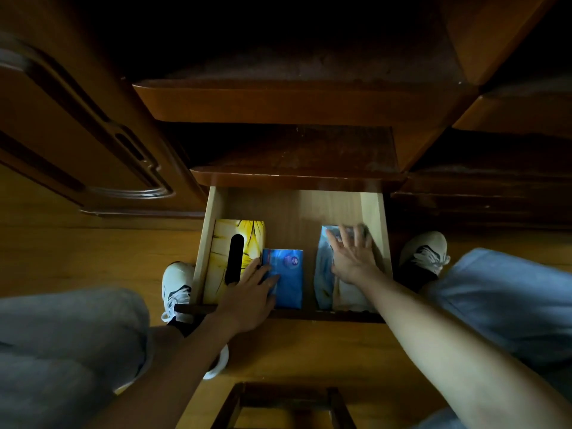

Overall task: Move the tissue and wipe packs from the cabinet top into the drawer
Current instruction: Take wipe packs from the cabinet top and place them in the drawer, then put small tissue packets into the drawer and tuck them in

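The left hand (247,292) lies flat with straight fingers on the near edge of the blue pack (286,277), and the yellow tissue box (236,246) sits just to its left. The right hand (351,258), fingers spread, presses on the pale wipe pack (325,274). All three lie inside the open drawer (294,205), below the cabinet top (297,150).

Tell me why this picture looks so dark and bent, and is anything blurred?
Head view: light falls mainly into the open drawer, while the cabinet top and shelves above sink into shadow; the wide lens curves the furniture edges outward; the right hand is motion-smeared at its fingertips over the pale pack; the left hand looks sharper.
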